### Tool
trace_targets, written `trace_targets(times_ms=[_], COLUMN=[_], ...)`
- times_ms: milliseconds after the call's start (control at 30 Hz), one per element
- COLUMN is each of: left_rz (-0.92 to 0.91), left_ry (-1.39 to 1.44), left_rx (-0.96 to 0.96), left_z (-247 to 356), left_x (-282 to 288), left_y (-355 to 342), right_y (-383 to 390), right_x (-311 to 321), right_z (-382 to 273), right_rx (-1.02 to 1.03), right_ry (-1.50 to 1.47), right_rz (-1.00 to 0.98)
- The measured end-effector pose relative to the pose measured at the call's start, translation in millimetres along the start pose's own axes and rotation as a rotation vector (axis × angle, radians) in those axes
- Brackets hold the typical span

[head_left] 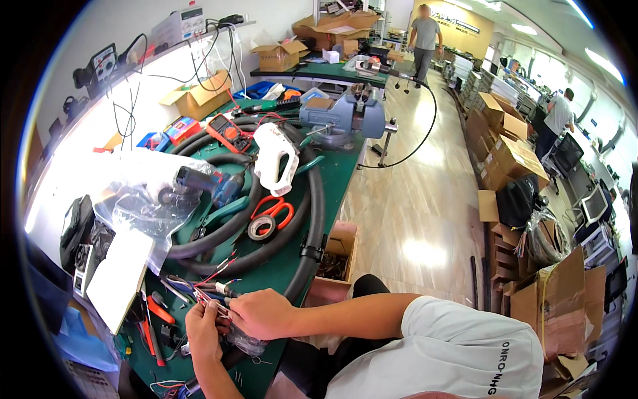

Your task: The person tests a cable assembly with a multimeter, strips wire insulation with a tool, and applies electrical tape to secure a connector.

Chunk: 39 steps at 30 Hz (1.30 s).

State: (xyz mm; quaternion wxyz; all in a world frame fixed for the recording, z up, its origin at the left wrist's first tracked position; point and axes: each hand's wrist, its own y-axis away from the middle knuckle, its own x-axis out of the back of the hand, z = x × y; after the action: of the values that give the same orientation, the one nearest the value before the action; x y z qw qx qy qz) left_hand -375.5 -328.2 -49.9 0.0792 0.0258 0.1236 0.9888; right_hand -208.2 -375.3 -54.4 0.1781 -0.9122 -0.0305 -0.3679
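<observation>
Near the front of the green workbench, my left hand (205,330) is closed, its fingers pinching a bundle of thin red and white wires (205,296). My right hand (262,314) meets it from the right, also closed on the wires, with its thumb and forefinger close to the left fingertips. Just beyond the hands, loose coloured wire ends stick out of a dark cable. Under my right hand lies a crumpled clear plastic bag (246,342). Left of my left hand are orange-handled pliers (151,339) and an orange-and-black tool (160,308).
Thick black cable (314,219) coils across the bench. On or inside it lie a white charging-gun shell (274,159), orange scissors (274,211), black tape (261,228), a blue drill (226,189) and a multimeter (229,133). A blue vise (342,114) stands beyond. Two people are farther off.
</observation>
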Motion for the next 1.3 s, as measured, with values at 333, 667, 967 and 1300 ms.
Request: trace_targets(times_ms=[333, 667, 967, 1300], left_rz=[-0.016, -0.018, -0.023, -0.026], left_ry=[-0.002, -0.011, -0.004, 0.015], left_rx=[-0.013, -0.021, -0.027, -0.039], left_z=[-2.2, -2.3, -7.8, -6.4], left_x=[0.5, 0.6, 6.2, 0.0], left_y=[-2.1, -2.2, -4.1, -7.3], right_y=[1.5, 2.2, 2.5, -2.3], right_x=[1.4, -1.0, -4.2, 16.8], right_z=[-0.1, 0.7, 0.6, -2.6], right_rx=[0.019, 0.016, 0.003, -0.182], right_ry=[0.04, 0.033, 0.006, -0.086], right_rz=[-0.004, 0.037, 0.037, 0.106])
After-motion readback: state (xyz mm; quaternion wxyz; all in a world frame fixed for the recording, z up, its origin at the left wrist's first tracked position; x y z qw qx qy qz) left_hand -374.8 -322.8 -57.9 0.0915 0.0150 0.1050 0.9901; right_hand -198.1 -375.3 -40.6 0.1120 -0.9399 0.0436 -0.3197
